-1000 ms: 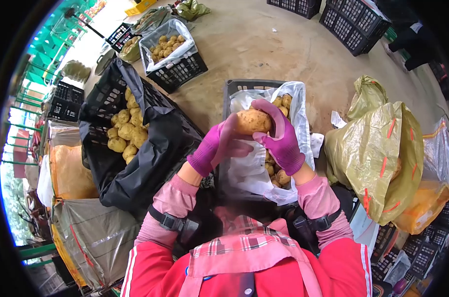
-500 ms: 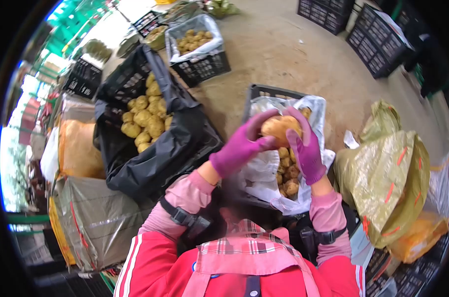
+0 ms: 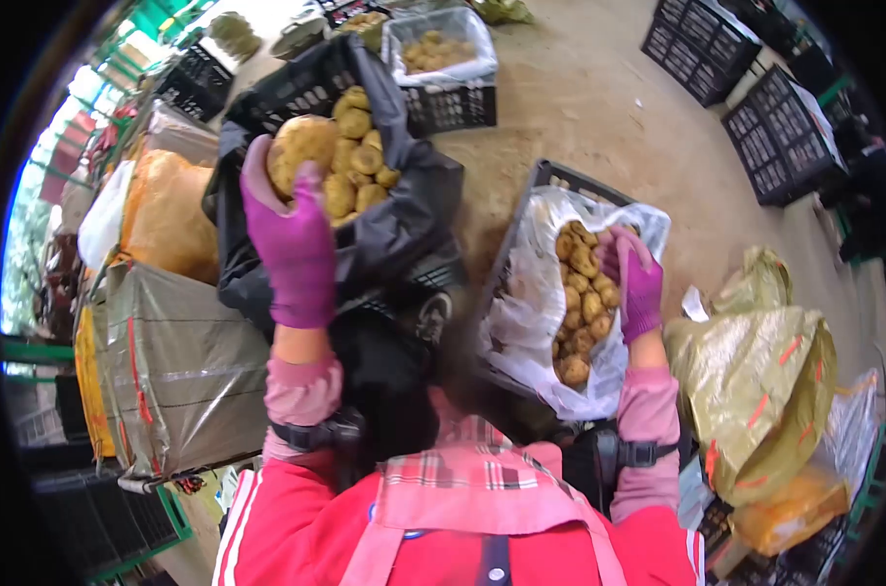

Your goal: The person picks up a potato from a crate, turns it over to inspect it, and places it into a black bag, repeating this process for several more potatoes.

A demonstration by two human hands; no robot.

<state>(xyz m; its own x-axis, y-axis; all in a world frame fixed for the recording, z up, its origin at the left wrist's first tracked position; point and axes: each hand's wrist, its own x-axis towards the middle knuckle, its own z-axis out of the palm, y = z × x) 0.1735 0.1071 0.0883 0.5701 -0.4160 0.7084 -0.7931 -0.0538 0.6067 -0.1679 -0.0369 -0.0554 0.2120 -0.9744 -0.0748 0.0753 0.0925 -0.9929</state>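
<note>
In a purple glove, my left hand (image 3: 292,230) is closed around a large potato (image 3: 302,154) above the left crate. Black plastic (image 3: 384,220) lines that crate, and a heap of potatoes (image 3: 360,156) lies inside it. My right hand (image 3: 636,278), gloved the same way, is over the right side of the other crate (image 3: 502,283). Its fingers are curled beside the smaller potatoes (image 3: 585,303), and what they hold, if anything, is hidden. White plastic (image 3: 521,337) lines this second crate.
A white-lined crate of potatoes (image 3: 448,98) stands at the back. Black crates (image 3: 785,137) are at the far right. Greenish woven sacks (image 3: 756,381) lie to my right. A grey woven bundle (image 3: 179,361) and an orange sack (image 3: 174,210) stand to my left.
Both hands were around the potato over the white-lined crate. My left hand has carried it left over the black-lined crate; my right hand has let go and lowered toward the smaller potatoes.
</note>
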